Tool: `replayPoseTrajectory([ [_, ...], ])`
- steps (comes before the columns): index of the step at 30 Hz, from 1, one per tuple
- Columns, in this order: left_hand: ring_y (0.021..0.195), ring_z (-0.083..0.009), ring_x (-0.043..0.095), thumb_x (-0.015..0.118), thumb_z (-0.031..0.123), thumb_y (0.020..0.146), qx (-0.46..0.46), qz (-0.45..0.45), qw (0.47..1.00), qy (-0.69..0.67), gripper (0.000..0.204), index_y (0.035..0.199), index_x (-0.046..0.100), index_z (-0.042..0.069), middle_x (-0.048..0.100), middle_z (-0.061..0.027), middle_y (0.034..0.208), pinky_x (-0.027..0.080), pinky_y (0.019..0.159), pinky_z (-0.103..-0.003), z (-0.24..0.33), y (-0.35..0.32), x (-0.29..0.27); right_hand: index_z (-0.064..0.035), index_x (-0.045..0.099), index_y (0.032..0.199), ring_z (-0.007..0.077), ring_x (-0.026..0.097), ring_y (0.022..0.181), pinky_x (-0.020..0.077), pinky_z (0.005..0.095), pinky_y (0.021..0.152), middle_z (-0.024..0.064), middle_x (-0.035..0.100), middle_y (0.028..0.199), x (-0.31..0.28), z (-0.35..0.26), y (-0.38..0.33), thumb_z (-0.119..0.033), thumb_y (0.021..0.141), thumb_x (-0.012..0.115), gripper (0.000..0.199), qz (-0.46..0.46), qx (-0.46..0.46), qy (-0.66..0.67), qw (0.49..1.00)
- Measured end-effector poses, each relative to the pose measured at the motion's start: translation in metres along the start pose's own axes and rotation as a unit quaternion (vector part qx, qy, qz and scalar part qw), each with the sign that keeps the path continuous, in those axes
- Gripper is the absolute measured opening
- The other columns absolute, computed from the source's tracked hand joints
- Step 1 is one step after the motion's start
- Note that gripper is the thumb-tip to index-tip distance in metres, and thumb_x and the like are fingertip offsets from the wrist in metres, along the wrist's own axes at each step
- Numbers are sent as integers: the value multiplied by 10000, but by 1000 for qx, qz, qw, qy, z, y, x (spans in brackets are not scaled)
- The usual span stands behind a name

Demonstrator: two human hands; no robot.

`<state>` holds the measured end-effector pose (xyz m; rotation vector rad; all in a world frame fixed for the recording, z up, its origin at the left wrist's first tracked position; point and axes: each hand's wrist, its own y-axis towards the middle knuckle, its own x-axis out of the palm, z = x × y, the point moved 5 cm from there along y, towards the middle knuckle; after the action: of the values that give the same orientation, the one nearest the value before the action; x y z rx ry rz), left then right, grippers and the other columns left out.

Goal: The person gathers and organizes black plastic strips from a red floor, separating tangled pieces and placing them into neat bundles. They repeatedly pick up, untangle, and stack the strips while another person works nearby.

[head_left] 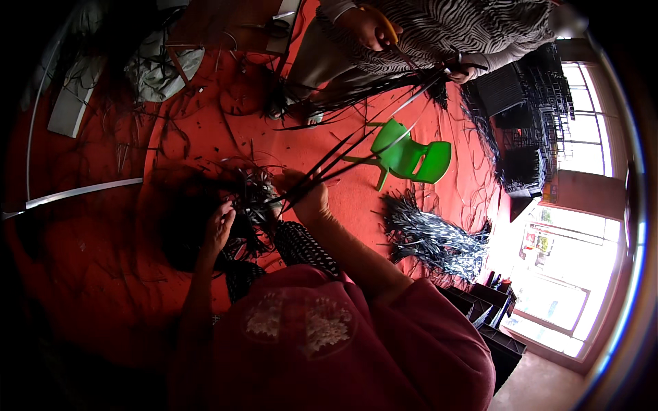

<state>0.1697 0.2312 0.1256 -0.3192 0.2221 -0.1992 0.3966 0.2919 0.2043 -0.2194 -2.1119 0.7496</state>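
Observation:
A tangled bundle of black, shiny flat strips (255, 192) lies between my hands, above my lap. My left hand (218, 225) is at the bundle's left side, fingers loosely bent and apart, with nothing visible in them. On the other side my right hand (310, 197) is closed at the strips, its fingertips partly hidden. Long black strips (343, 145) stretch from there up to a co-worker across from me. One co-worker's hand (463, 72) grips the far ends. The other hand holds yellow-handled scissors (381, 25), whose blades point toward the strips.
A green plastic chair (411, 152) stands ahead to the right on the red floor (329, 130). Nearer lies a heap of black strips (439, 236). Black woven frames (524, 109) are stacked by the windows. Strip scraps and a crumpled pale sack (164, 72) lie at the far left.

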Motion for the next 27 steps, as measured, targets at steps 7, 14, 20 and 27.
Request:
replayPoseTrajectory([
  [7, 974, -141, 490, 351, 526, 885, -9, -164, 975, -150, 588, 1151, 504, 23, 554, -72, 1043, 377, 820, -276, 130, 32, 29, 45, 547, 794, 297, 562, 790, 438, 355, 729, 177, 593, 834, 71, 6, -76, -459, 907, 260, 591, 31, -8, 105, 994],
  [14, 837, -104, 530, 446, 391, 868, 70, -307, 932, -179, 386, 868, 619, 46, 596, -26, 884, 384, 759, -242, 153, -36, 10, -13, 471, 717, 250, 455, 664, 394, 370, 677, 108, 461, 659, 178, -13, -146, -551, 887, 269, 599, -118, -40, 103, 987],
  [20, 786, -174, 549, 402, 557, 852, -17, -270, 914, -303, 520, 828, 560, 62, 597, -73, 844, 390, 795, -304, 93, -55, -20, -30, 451, 707, 223, 396, 640, 353, 358, 651, 73, 399, 634, 195, 8, -162, -489, 909, 305, 522, -133, -49, 79, 987],
  [27, 868, -146, 515, 442, 476, 869, 69, -261, 929, -255, 451, 895, 572, 46, 576, -77, 937, 350, 864, -304, 89, -100, -42, -53, 418, 678, 184, 370, 596, 346, 330, 604, 49, 364, 607, 206, 19, -175, -432, 931, 305, 470, -122, -88, 53, 987],
])
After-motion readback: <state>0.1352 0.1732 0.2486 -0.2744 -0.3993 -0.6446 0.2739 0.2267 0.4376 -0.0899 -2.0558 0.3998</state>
